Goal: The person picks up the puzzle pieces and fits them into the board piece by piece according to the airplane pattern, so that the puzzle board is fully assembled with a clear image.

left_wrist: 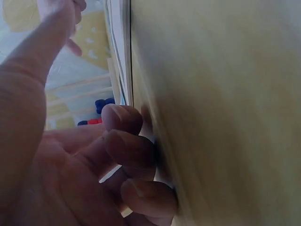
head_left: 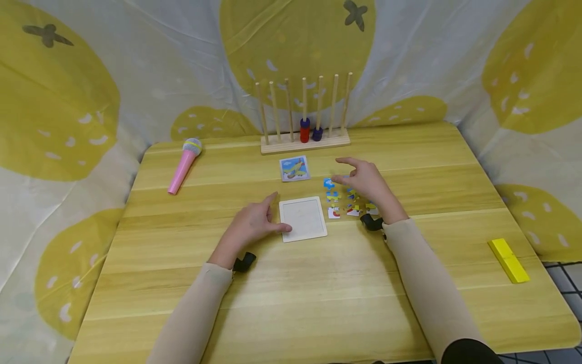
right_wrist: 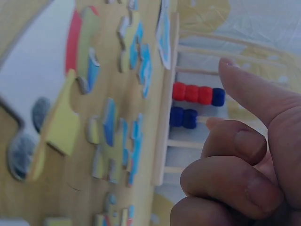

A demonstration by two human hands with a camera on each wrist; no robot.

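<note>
My left hand (head_left: 251, 222) is at the left side of a white puzzle tray (head_left: 303, 218). Its thumb lies over the tray's left edge, and the index finger points away past the corner; in the left wrist view the other fingers (left_wrist: 136, 150) bend loosely near the tabletop. Over several loose jigsaw pieces (head_left: 333, 197) hovers my right hand (head_left: 367, 181), thumb and index finger apart with nothing visible between them. Those pieces, blue, yellow and white, lie right of the tray, some hidden under the hand. A small picture card (head_left: 294, 168) of an airplane lies beyond the tray.
At the table's back stands a wooden peg rack (head_left: 304, 146) with red and dark blue beads on two pegs. A pink toy microphone (head_left: 183, 169) lies at the left. Yellow blocks (head_left: 508, 260) sit near the right edge. Patterned cloth (head_left: 173, 65) hangs behind the table.
</note>
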